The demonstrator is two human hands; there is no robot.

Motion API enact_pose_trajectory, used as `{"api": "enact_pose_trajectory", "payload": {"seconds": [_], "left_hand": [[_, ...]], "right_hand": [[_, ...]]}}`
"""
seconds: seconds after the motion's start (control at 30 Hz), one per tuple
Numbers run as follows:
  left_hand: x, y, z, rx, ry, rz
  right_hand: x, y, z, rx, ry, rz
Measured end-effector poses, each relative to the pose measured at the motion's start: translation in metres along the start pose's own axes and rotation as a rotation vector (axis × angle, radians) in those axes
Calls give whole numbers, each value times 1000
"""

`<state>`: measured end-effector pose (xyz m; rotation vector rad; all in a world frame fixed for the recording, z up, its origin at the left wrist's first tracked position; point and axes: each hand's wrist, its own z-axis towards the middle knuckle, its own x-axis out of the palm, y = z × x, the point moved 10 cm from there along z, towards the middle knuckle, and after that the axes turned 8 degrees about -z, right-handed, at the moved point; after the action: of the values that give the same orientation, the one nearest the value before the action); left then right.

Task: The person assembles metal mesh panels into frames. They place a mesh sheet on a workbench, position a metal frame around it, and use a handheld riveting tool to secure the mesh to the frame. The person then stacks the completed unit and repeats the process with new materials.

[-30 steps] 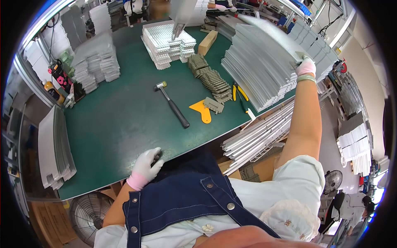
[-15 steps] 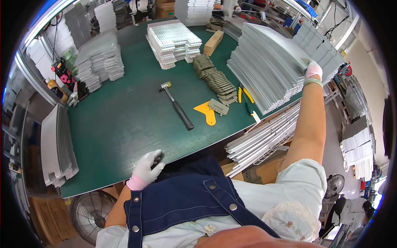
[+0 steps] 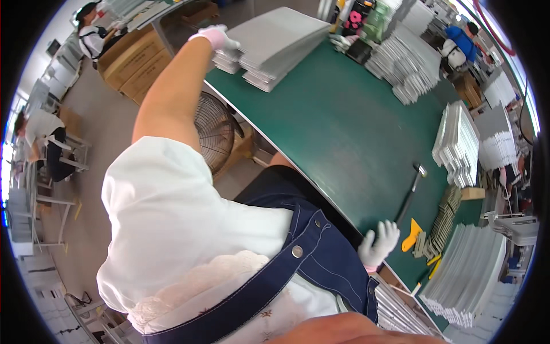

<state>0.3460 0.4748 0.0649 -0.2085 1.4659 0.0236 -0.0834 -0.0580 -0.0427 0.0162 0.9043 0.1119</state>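
My left hand (image 3: 216, 38), in a white glove with a pink cuff, reaches out to a stack of grey metal sheets (image 3: 281, 40) at the table's left end. Its fingers are stretched out over the corner of the stack, and their tips are partly hard to see. My right hand (image 3: 379, 243), gloved the same way, is open with fingers spread at the near table edge. Just beyond it lies a hammer (image 3: 410, 195) with a dark handle. A yellow scraper (image 3: 411, 234) is to its right, beside a small grey slotted plate (image 3: 420, 244).
Stacked sheets (image 3: 404, 63) and a shiny pile (image 3: 456, 144) line the green table's (image 3: 344, 132) far side. Right are fanned grey plates (image 3: 444, 215), a wooden block (image 3: 473, 194), yellow-handled pliers (image 3: 434, 265) and a tall sheet stack (image 3: 467, 275). A fan (image 3: 213, 129) stands below. Other people work beyond.
The view has swung left. My left hand has gone from the near table edge to the left stack. My right hand has left the tall right stack and come down near the hammer.
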Motion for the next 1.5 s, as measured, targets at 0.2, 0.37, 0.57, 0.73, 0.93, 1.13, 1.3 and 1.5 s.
{"api": "enact_pose_trajectory", "payload": {"seconds": [0.2,0.37,0.57,0.73,0.93,1.13,1.3,1.5], "left_hand": [[33,39,37,69,222,103],[-44,20,24,112,21,-156],[-51,22,-15,222,-121,-880],[17,-85,-135,355,-128,-1144],[132,-226,-246,434,269,-620],[157,-260,-244,501,634,-715],[147,-269,-262,584,510,-660],[153,-275,-250,519,534,-642]], "right_hand": [[43,42,28,-75,88,83],[45,38,27,-11,69,28],[47,33,29,63,121,11],[46,12,32,298,62,184],[128,-11,69,904,295,1040],[95,-35,80,762,335,42],[102,-45,73,742,455,82],[104,-66,63,1096,177,746]]}}
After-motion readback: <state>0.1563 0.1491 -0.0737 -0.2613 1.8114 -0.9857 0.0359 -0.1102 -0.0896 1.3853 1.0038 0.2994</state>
